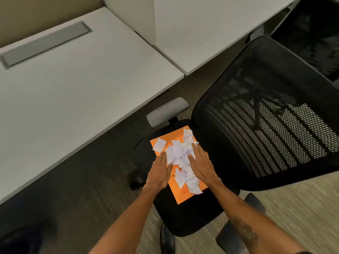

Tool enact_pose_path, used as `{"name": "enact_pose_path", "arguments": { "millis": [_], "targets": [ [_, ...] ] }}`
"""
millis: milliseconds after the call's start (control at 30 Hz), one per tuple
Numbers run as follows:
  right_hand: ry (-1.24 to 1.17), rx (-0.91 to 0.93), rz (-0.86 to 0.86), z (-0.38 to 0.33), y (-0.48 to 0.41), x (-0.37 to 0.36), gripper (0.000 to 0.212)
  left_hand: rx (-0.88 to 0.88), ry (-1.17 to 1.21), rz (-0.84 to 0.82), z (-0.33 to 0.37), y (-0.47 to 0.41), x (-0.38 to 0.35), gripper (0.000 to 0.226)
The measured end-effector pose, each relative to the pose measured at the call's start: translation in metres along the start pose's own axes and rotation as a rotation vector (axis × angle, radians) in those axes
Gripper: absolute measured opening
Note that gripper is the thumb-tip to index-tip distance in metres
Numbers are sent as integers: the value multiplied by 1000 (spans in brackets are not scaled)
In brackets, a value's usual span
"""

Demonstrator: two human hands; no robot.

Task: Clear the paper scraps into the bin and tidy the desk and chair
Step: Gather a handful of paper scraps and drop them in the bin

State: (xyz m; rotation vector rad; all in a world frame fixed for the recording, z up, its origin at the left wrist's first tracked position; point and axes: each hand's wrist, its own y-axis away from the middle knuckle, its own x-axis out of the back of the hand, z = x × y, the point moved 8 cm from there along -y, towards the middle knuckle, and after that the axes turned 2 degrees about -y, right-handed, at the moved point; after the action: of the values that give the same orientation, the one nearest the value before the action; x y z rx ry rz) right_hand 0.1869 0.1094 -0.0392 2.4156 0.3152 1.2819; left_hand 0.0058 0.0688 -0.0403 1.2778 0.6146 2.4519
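A heap of white paper scraps [180, 158] lies on an orange sheet [178, 194], which rests flat on the black seat [192, 217] of an office chair. My left hand [159, 173] presses flat on the left side of the heap, fingers together. My right hand [200, 164] lies flat on the heap's right side, fingers spread over the scraps. One scrap [159, 144] sits apart near the sheet's far left corner. Neither hand has anything gripped.
The chair's black mesh backrest [275, 116] rises to the right, with a grey armrest [167, 111] beyond the seat. A white desk [73, 88] with a grey cable flap [45, 43] stands to the left; another white desk [201, 30] is behind. A black shoe [167, 241] is below.
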Motion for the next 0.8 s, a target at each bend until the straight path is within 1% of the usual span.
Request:
{"name": "enact_pose_path", "arguments": {
  "millis": [100,167,267,367,600,800],
  "targets": [
    [-6,-47,19,8,-22,-7,60,-10,-24,17,-10,-20,-3,67],
    [-42,-79,49,18,-38,-12,59,-12,43,31,-17,-36,-3,65],
    [-79,-81,104,31,-56,-20,57,-24,162,108,-27,-56,0,61],
    [-106,-161,104,50,-73,-33,59,12,209,133,-40,-78,-5,60],
    [-70,-190,117,65,-98,-48,60,12,109,167,-44,-107,-17,60],
    [-78,-212,141,73,-108,-62,61,104,49,137,-47,-120,-37,60]
  ]
}}
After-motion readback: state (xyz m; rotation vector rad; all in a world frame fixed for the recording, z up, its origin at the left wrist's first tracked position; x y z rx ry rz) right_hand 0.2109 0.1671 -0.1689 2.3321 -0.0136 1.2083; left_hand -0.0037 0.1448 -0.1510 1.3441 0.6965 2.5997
